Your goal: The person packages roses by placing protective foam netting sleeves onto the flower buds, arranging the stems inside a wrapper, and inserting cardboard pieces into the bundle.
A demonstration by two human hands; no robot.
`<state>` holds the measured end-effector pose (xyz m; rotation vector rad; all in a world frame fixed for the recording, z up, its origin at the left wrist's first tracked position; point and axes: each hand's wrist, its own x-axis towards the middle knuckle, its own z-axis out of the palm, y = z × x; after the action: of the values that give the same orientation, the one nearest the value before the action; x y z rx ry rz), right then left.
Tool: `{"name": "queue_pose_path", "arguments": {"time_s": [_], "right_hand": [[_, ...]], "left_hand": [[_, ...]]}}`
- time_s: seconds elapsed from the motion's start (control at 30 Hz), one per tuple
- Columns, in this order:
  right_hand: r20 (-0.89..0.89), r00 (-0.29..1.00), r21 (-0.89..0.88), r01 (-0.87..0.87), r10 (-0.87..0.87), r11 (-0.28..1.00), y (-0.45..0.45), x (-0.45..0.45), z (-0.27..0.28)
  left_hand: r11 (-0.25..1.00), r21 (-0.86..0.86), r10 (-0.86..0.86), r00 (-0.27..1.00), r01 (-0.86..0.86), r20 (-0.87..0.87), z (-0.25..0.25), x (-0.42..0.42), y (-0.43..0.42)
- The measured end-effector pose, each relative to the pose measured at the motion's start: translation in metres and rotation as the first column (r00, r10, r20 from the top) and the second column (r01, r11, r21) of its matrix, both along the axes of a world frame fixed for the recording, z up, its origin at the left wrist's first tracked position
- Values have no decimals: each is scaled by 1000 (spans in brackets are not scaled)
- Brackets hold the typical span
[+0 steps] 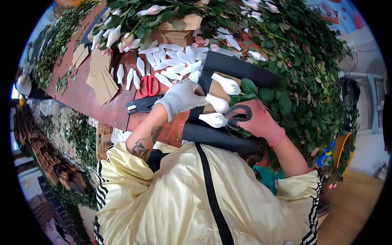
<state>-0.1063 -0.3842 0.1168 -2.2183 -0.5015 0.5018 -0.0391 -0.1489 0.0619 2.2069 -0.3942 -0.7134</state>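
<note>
Three rosebuds in white foam net sleeves lie on a brown card over black corrugated sheet (241,67). The upper rosebud (228,85) rests beside green leaves. My right hand (257,122), in a pink glove with dark fingertips, pinches the lowest netted rosebud (214,119) near its stem end; the stem is hidden. My left hand (181,98), in a pale grey glove, has its fingers curled together beside the tip of the middle netted rosebud (217,103). What those fingertips hold, if anything, I cannot make out.
Left of the sheet lie a black stapler (143,105), red-handled scissors (149,85) and several loose white net sleeves (175,62). Brown cards (102,87) lie farther left, with a card stack (175,37) behind. Leafy rose stems (302,81) heap up on the right.
</note>
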Motion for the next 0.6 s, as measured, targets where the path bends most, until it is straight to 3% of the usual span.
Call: {"name": "queue_pose_path", "arguments": {"time_s": [0.07,0.1,0.23,0.33,0.4,0.5,0.53,0.6], "right_hand": [[-179,977,116,140,-118,983,-3,0,0],[-106,988,201,135,-116,970,-5,-1,-12],[-171,976,161,165,-137,973,-3,-5,-9],[-47,985,37,170,-168,985,-6,-15,-10],[417,903,-218,-16,108,976,1,-23,2],[367,916,-330,-33,161,943,13,-27,5],[305,938,-376,-39,164,926,13,-27,4],[380,905,-408,-21,191,913,8,-31,-12]], "left_hand": [[991,134,-20,998,11,64,13,-6,-4],[981,194,-36,993,13,113,18,-9,-7],[971,231,-98,986,66,134,19,-12,-10],[960,224,-201,971,169,128,13,-12,-6],[960,199,-210,977,198,43,18,-9,-1],[960,194,-231,965,204,127,17,-8,1],[954,197,-240,969,224,60,23,-4,3],[949,199,-250,968,245,-4,23,1,5]]}}
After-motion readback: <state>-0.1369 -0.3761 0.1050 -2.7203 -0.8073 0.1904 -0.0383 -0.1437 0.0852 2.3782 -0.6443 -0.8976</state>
